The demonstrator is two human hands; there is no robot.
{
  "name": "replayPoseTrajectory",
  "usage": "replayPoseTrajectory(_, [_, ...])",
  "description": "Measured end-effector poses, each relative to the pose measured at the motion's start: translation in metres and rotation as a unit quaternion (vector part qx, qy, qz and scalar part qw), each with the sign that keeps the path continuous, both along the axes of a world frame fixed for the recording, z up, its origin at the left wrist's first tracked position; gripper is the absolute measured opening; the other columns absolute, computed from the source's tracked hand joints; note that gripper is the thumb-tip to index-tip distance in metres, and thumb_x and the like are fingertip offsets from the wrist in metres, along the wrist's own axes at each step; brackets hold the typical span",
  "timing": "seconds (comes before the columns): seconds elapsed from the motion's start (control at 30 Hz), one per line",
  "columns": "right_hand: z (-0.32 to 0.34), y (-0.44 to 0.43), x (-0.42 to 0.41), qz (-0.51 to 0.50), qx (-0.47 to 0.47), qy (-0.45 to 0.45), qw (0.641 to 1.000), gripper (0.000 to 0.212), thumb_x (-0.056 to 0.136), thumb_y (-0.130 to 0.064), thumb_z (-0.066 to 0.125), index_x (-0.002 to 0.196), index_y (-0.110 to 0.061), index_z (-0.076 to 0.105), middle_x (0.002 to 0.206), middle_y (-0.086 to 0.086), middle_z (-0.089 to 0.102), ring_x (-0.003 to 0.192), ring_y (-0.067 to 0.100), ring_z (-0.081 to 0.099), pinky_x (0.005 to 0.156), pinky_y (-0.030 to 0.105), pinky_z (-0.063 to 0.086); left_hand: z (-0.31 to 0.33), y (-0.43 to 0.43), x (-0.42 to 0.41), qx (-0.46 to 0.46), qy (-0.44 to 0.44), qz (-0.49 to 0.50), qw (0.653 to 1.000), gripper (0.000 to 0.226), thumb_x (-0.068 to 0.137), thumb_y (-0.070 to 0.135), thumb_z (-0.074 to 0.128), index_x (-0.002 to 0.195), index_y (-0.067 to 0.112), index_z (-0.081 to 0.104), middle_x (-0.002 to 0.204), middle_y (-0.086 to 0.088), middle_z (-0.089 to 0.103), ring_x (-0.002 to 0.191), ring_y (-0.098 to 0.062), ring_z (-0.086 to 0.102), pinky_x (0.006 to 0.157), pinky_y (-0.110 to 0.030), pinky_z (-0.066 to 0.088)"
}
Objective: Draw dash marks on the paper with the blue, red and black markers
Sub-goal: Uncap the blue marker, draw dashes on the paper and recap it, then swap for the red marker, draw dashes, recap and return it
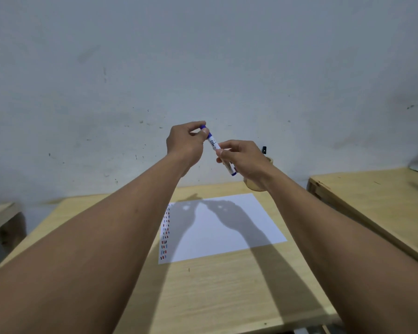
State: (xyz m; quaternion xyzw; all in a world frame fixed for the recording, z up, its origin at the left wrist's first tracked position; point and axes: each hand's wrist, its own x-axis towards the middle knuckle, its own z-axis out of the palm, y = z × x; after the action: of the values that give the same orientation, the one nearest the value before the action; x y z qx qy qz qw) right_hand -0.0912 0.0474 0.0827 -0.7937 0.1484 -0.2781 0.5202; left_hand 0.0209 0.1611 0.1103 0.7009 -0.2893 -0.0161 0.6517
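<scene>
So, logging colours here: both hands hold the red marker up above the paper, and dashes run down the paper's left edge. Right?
Not quite. The head view shows the left hand and right hand holding the blue marker, not a red one, above the paper. The dashes do run down its left edge.

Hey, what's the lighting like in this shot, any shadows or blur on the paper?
Head view: light from behind casts hard shadows of both arms across the paper and table; the dash marks stay readable beside the shadow; the blue marker is sharp, no glare; the wide lens stretches the forearms toward the frame corners.
</scene>
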Motion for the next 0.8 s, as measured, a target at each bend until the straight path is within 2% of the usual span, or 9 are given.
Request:
replayPoseTrajectory(0.07, [0.003,-0.010,-0.005,-0.013,-0.015,0.008,1.000,0.019,0.099,-0.024,0.065,0.114,-0.016,0.074,0.097,0.008,0.077,0.090,0.016,0.066,0.068,0.026,0.045,0.001,-0.012,-0.005,0.001,0.002,-0.010,1.000,0.025,0.093,0.029,0.066,0.117,0.029,0.071,0.096,0.004,0.074,0.098,-0.021,0.070,0.077,-0.028,0.053])
replayPoseTrajectory(0.13, [0.007,-0.021,-0.012,-0.025,-0.025,0.014,0.999,0.021,0.099,-0.022,0.064,0.116,-0.014,0.073,0.100,0.009,0.078,0.086,0.012,0.066,0.068,0.025,0.045,-0.001,-0.025,-0.010,0.005,0.006,-0.021,1.000,0.028,0.094,0.032,0.063,0.120,0.028,0.070,0.100,0.003,0.074,0.101,-0.020,0.069,0.085,-0.032,0.054])
replayPoseTrajectory(0.27, [0.013,-0.052,-0.020,-0.079,-0.043,0.027,0.996,0.019,0.099,-0.018,0.063,0.114,-0.011,0.072,0.100,0.008,0.077,0.077,0.009,0.064,0.064,0.023,0.046,-0.015,-0.053,-0.015,0.026,0.018,-0.026,0.999,0.019,0.094,0.028,0.054,0.088,0.033,0.071,0.105,0.003,0.073,0.100,-0.023,0.068,0.088,-0.040,0.057])
replayPoseTrajectory(0.33, [0.013,-0.069,-0.023,-0.108,-0.048,0.032,0.993,0.017,0.098,-0.016,0.064,0.111,-0.009,0.072,0.097,0.008,0.074,0.076,0.015,0.064,0.061,0.024,0.048,-0.027,-0.069,-0.014,0.040,0.027,-0.030,0.998,0.022,0.092,0.025,0.054,0.102,0.030,0.073,0.111,0.002,0.071,0.101,-0.022,0.068,0.092,-0.040,0.057])
replayPoseTrajectory(0.43, [0.010,-0.096,-0.025,-0.136,-0.039,0.041,0.989,0.010,0.098,-0.012,0.065,0.105,-0.008,0.070,0.087,0.006,0.068,0.066,0.013,0.066,0.051,0.019,0.050,-0.047,-0.092,-0.015,0.096,0.005,-0.037,0.995,0.037,0.091,0.020,0.058,0.126,0.023,0.067,0.117,0.001,0.069,0.099,-0.017,0.065,0.089,-0.028,0.052])
replayPoseTrajectory(0.47, [0.008,-0.104,-0.024,-0.145,-0.040,0.042,0.988,0.007,0.097,-0.011,0.065,0.102,-0.010,0.069,0.086,0.005,0.069,0.066,0.012,0.067,0.053,0.021,0.052,-0.053,-0.099,-0.016,0.122,-0.012,-0.039,0.992,0.039,0.091,0.020,0.061,0.130,0.022,0.064,0.117,0.000,0.068,0.100,-0.016,0.063,0.087,-0.025,0.048])
replayPoseTrajectory(0.57, [0.002,-0.127,-0.016,-0.175,-0.087,0.054,0.979,0.009,0.092,-0.017,0.068,0.101,-0.019,0.068,0.092,0.004,0.074,0.078,0.018,0.070,0.064,0.031,0.051,-0.073,-0.122,-0.017,0.183,-0.026,-0.065,0.981,0.059,0.086,0.025,0.073,0.141,0.021,0.053,0.128,-0.003,0.061,0.112,-0.021,0.060,0.085,-0.028,0.048])
replayPoseTrajectory(0.7, [-0.001,-0.148,-0.009,-0.203,-0.117,0.044,0.971,0.014,0.093,-0.015,0.065,0.107,-0.019,0.065,0.088,-0.002,0.070,0.076,0.011,0.065,0.060,0.026,0.045,-0.096,-0.155,-0.012,0.223,-0.023,-0.084,0.971,0.088,0.077,0.027,0.082,0.152,0.021,0.036,0.147,-0.007,0.049,0.128,-0.026,0.052,0.099,-0.034,0.047])
replayPoseTrajectory(0.8, [-0.002,-0.161,-0.001,-0.213,-0.118,0.041,0.969,0.013,0.095,-0.015,0.063,0.108,-0.018,0.063,0.085,-0.005,0.067,0.069,0.006,0.060,0.055,0.024,0.040,-0.108,-0.176,-0.008,0.230,-0.022,-0.087,0.969,0.099,0.074,0.028,0.085,0.155,0.017,0.028,0.151,-0.009,0.045,0.134,-0.027,0.047,0.100,-0.035,0.043])
